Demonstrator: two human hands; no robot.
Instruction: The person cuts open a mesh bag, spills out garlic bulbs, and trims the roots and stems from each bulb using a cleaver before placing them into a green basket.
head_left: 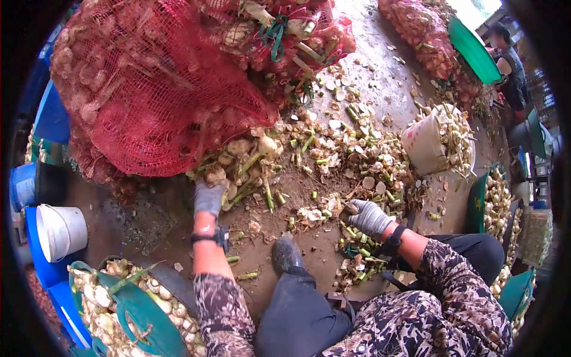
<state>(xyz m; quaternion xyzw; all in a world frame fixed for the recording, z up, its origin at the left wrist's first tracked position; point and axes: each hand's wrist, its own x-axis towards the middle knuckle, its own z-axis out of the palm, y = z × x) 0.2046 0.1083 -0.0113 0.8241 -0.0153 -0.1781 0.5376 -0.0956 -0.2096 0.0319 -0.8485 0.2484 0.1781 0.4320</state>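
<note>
My left hand (209,197), in a grey glove, is closed on a garlic bulb (215,174) at the mouth of a red mesh sack (154,95). More bulbs with cut stems (262,149) spill out beside it. To the right, my right hand (370,219), also gloved, has its fingers curled together above the trimmings; what it holds, if anything, is too small to make out. Peeled skins and green stem pieces (369,160) cover the floor between and beyond my hands.
A green tub of garlic (134,309) stands at lower left, near a white bucket (62,232). On the right are a white sack of stems (425,143) and a green basket (477,202). Another person (508,65) is at upper right.
</note>
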